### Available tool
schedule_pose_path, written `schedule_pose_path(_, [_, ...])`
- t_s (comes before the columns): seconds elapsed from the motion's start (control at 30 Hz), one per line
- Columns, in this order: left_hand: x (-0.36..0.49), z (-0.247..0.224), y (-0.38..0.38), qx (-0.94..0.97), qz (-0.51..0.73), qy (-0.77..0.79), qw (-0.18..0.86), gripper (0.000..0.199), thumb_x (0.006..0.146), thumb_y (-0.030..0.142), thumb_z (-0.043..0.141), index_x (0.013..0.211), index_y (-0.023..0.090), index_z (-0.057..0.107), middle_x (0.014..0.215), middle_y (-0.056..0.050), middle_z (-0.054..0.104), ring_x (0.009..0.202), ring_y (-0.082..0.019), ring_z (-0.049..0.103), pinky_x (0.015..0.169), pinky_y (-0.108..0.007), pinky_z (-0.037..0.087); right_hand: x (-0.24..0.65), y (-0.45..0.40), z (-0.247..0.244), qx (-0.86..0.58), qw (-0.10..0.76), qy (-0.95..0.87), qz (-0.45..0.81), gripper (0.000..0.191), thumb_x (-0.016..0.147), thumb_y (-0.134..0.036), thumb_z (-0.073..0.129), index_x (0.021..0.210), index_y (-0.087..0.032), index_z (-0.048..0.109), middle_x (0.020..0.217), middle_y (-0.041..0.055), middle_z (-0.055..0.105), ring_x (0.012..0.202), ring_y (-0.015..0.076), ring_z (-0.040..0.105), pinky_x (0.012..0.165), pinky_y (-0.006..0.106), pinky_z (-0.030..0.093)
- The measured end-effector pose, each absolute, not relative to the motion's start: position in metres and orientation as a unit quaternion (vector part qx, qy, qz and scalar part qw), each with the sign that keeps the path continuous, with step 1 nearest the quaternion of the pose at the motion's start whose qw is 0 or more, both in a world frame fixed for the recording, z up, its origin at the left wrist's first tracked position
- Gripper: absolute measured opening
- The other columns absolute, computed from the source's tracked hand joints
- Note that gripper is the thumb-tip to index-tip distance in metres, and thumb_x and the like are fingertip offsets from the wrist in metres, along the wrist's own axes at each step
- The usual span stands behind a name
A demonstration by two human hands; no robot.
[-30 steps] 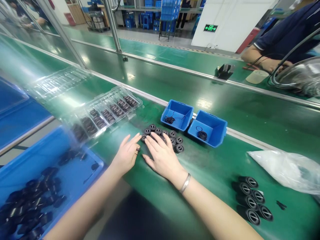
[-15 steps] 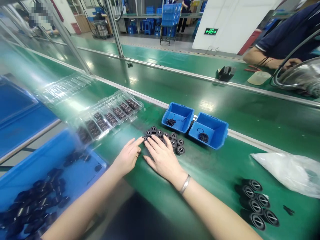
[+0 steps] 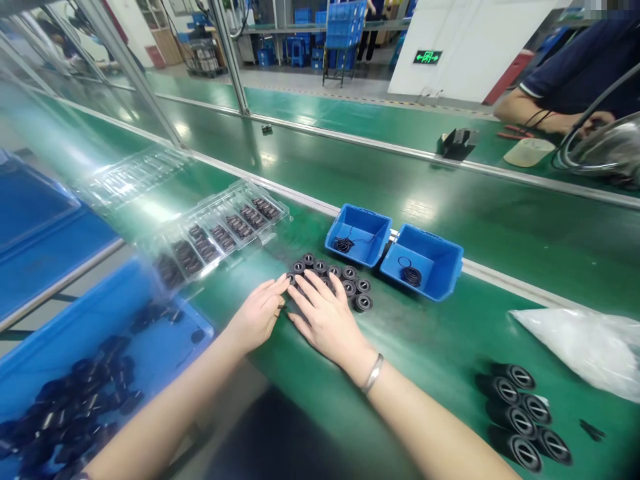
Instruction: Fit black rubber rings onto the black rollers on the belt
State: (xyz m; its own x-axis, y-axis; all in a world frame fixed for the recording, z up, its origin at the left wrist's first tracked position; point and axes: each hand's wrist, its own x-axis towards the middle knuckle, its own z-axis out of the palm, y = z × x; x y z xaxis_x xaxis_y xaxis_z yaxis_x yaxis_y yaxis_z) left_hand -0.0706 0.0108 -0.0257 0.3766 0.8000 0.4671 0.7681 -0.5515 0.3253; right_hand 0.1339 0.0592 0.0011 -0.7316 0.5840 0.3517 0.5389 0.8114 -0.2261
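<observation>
A cluster of short black cylindrical parts (image 3: 349, 273) with slotted tops stands on the green work surface. My right hand (image 3: 327, 319) lies over the near side of this cluster, fingers stretched out and thumb apart. Just left of it, my left hand (image 3: 257, 317) has its fingers curled and pressed together, with the fingertips at the cluster's left edge. A small dark bit shows by its thumb; what it holds, if anything, I cannot make out. My hands hide some of the parts.
Two blue bins (image 3: 357, 233) with thin black rings stand behind the cluster. A clear compartment tray (image 3: 225, 233) of small dark pieces lies left. A blue crate (image 3: 165, 347) of black parts is near left. Larger black cylinders (image 3: 523, 420) and a plastic bag (image 3: 585, 347) are right.
My left index finger, stretched toward the cluster before, is now drawn in closer to the other fingers. My right hand stays over the parts. The view has shifted slightly.
</observation>
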Motion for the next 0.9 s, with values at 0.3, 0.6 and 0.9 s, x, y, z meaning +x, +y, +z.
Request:
schedule_pose_path(0.3, [-0.07,-0.027,0.014,0.798,0.328,0.504,0.048,0.018,0.091,0.006,0.039,0.097,0.017,0.052,0.137,-0.022,0.056,0.136,-0.025,0.046,0.11,-0.05,0.043,0.131,0.061,0.005,-0.304,0.197,-0.931,0.05,0.047,0.097,-0.038,0.051,0.14,-0.02,0.049,0.142,0.0093,0.054,0.141,0.0299,0.034,0.116,0.057,0.017])
schedule_pose_path(0.6, [-0.071,-0.026,0.013,0.797,0.33,0.501,0.07,0.019,0.092,0.01,0.04,0.097,0.018,0.056,0.137,-0.019,0.058,0.135,-0.024,0.047,0.111,-0.049,0.043,0.124,0.059,0.005,-0.3,0.191,-0.934,0.02,0.045,0.096,-0.033,0.054,0.138,-0.016,0.05,0.139,0.0138,0.056,0.138,0.0283,0.038,0.116,0.057,0.019])
schedule_pose_path(0.9, [-0.074,-0.025,0.008,0.755,0.361,0.546,0.037,0.02,0.095,0.01,0.036,0.095,0.016,0.055,0.142,-0.022,0.05,0.128,-0.023,0.053,0.099,-0.043,0.05,0.143,0.048,0.021,-0.32,0.203,-0.925,0.011,0.044,0.099,-0.034,0.048,0.141,-0.019,0.047,0.147,0.0107,0.048,0.139,0.0268,0.037,0.116,0.053,0.02])
